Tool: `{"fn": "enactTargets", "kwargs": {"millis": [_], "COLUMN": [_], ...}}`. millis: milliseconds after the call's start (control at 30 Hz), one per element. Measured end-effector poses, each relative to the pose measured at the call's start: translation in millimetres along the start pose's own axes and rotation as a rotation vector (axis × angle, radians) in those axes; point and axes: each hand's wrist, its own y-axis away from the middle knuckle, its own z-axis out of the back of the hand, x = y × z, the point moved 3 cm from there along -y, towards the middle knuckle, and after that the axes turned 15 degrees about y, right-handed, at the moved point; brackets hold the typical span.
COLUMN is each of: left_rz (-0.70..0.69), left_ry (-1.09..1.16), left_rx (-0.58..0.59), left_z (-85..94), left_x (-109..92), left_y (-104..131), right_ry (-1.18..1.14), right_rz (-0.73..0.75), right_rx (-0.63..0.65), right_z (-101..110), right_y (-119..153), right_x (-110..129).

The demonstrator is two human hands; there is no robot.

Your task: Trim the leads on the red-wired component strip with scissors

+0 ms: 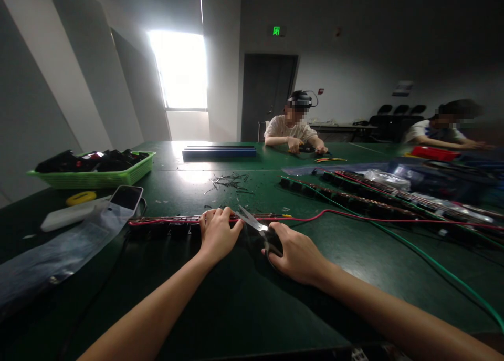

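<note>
Scissors (254, 222) slant across to the strip (163, 228), close beside the left hand (219, 234)

The dark strip lies on the green worktop (220, 319), its long axis running left to right, roughly in line with the near edge. A red wire (374, 220) runs along the strip, passes by the left hand and carries on toward the right edge of the worktop, crossing a green wire (417, 253).

The left hand is the nearer of the two: it rests on the strip with fingers bent over its far side and thumb toward the blades. Whether it pinches the wire or merely presses down is hidden under the fingers, so I cannot tell.

The right hand (297, 251) grasps the scissors by the handles. It sits to the right of the left hand and a little nearer the near edge, so the strip lies ahead of it and to its left. The scissors point aslant from there toward the far left corner, across the strip's line rather than along it. Their tips are just beside the left thumb; I cannot tell whether the blades touch the strip or wire. To the right of the blades shows a yellow wire end (287, 216).

Dark scraps (230, 181) lie beyond the left hand, toward the far edge, and a green basket (136, 178) stands by the left edge.
</note>
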Motion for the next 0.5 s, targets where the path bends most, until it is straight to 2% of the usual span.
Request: {"fn": "enactTargets", "kwargs": {"millis": [500], "left_rz": [0.012], "left_ry": [0.004], "left_rx": [-0.009], "left_z": [-1.5], "left_x": [1.4], "left_y": [-0.6], "right_ry": [0.006], "right_rz": [0.011], "right_rx": [0.019], "right_z": [-6.7], "right_y": [-1.1], "right_x": [-3.3]}}
